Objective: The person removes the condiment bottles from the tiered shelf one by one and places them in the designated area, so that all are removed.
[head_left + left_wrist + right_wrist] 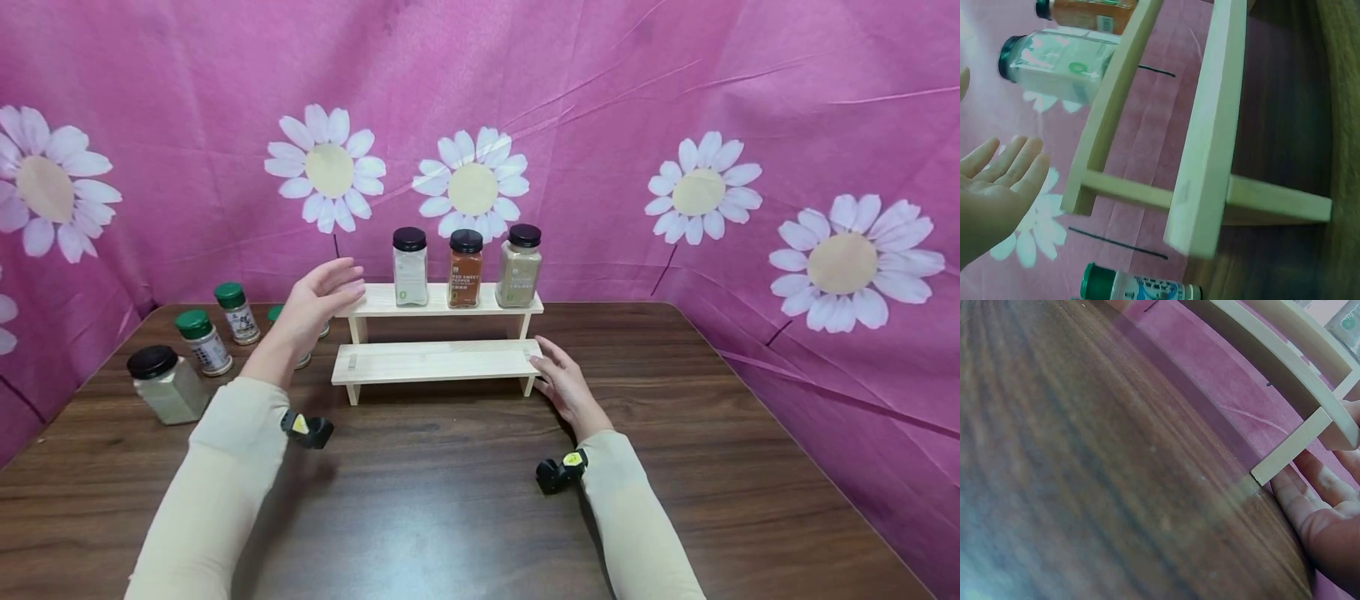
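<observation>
A two-tier pale wooden spice rack stands mid-table. Its upper shelf bears three black-capped jars: a whitish one, a red sweet pepper jar and a greyish-beige one. My left hand is raised by the left end of the upper shelf, empty, its fingers loosely extended; the left wrist view shows its palm apart from the rack. At the lower shelf's right end, my right hand holds the plank's edge, with fingers beside the front leg.
On the left stand a larger black-capped jar and green-capped shakers; others are partly hidden behind my left hand. A pink cloth with daisies hangs behind the wooden table.
</observation>
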{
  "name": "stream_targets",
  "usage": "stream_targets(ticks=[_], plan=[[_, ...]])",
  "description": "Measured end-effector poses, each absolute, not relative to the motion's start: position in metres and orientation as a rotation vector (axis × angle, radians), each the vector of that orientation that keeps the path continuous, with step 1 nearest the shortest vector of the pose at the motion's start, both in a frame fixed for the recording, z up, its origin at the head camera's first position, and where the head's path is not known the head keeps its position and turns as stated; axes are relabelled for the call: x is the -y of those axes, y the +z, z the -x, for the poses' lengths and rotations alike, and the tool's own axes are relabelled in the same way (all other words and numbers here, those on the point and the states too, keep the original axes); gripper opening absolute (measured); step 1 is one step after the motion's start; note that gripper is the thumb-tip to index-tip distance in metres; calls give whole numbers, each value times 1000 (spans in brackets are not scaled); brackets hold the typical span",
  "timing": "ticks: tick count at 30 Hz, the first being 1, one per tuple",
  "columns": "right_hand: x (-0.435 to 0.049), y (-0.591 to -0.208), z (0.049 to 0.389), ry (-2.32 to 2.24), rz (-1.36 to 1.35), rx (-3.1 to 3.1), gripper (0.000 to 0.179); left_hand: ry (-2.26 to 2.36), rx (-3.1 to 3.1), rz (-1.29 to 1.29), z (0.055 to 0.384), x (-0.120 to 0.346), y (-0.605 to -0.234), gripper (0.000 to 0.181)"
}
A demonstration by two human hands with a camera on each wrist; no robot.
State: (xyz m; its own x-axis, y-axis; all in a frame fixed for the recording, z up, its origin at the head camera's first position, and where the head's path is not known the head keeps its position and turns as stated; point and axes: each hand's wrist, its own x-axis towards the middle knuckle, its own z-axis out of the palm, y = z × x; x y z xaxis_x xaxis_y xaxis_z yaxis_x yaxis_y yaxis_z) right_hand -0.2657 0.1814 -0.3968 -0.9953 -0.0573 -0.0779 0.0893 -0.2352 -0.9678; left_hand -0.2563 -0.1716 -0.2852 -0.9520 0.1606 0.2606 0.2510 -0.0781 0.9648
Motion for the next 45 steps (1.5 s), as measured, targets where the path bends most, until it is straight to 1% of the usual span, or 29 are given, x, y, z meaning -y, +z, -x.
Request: stream_targets(ticks=[10, 15, 24, 29, 35, 45], plan=[[-180, -397, 266, -2401, -24, -1870, 53, -2166, 2202, 416, 276, 152, -283, 62], [-182, -396, 266, -2398, -16, -1876, 54, -2217, 2185, 393, 283, 146, -283, 63], [-182, -397, 266, -2407, -24, -1862, 53, -2225, 2196, 419, 292, 136, -282, 66], [-181, -396, 266, -2412, -28, -1853, 52, -2167, 2259, 350, 298, 132, -281, 65], [-181, -396, 266, -2415, -32, -1853, 52, -2177, 2268, 267, 302, 130, -281, 62], [-181, -396, 267, -2407, -26, -1864, 53, -2297, 2181, 220, 303, 126, -279, 61]])
